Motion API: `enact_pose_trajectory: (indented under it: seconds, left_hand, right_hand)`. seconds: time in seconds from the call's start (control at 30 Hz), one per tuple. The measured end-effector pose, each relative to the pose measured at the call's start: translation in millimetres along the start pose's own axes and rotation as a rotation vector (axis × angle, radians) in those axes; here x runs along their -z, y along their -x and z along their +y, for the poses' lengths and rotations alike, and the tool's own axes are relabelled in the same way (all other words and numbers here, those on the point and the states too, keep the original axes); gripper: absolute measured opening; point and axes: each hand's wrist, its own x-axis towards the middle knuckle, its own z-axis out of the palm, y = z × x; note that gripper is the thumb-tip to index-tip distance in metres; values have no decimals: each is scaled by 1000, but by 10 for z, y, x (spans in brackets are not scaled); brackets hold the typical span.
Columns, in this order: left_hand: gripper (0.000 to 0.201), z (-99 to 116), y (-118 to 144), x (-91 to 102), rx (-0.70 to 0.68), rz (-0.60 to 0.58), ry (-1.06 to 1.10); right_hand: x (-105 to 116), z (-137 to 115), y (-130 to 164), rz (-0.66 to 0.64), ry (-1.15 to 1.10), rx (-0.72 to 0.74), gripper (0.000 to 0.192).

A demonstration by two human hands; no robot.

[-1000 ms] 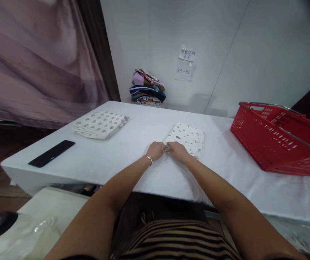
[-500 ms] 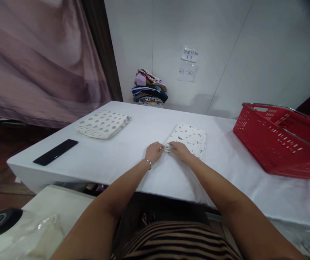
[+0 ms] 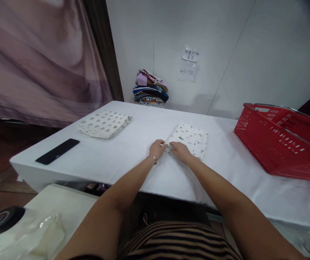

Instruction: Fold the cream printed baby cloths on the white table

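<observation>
Left hand: the left hand (image 3: 157,148) rests on the tabletop (image 3: 133,151), its fingers curled shut on the near left corner of the folded patterned cloth (image 3: 189,140).
Right hand: the right hand (image 3: 180,150) lies just beside the left, fingers pinched on the same corner.
Folded patterned cloth: white with small dark marks, lying flat near the middle of the tabletop.
Second cloth: a folded spotted cloth (image 3: 104,123) lies well apart at far left.
Phone: a black phone (image 3: 57,151) sits near the left edge.
Basket: a red basket (image 3: 282,142) stands at right.
Wall: a stack of clothes (image 3: 150,88) leans against it.
</observation>
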Motion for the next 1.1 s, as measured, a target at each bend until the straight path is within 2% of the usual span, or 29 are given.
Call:
enact_pose_trajectory:
  seconds: [0.1,0.2,0.3,0.43,0.63,0.77,0.87,1.0,1.1]
  left_hand:
    - [10,-5,-18,4,5,-39,17]
    - [8,-25,11,10,-28,-14,2]
    - [4,-50,82,16,-129,44,-21]
    - [10,-51,165,32,-209,16,-156]
    - [18,66,186,26,-155,-53,-403]
    - [23,138,189,-27,-118,-79,-504]
    - [25,160,168,-69,-88,-91,-507]
    - [27,169,133,-98,37,-88,-438]
    - [27,179,146,-101,55,-68,-420]
  right_hand:
    - [-7,-26,-5,-10,36,-16,27]
    - [-10,-39,-1,-8,63,-9,26]
    - [-9,-41,11,12,68,-2,26]
    - [-1,-48,21,10,68,1,24]
    - [28,-84,58,-24,92,-6,24]
    - [19,-94,85,-2,82,20,26]
    - [6,-93,89,16,74,32,28]
    - [9,-98,91,13,80,10,29]
    - [18,-106,97,10,81,9,29]
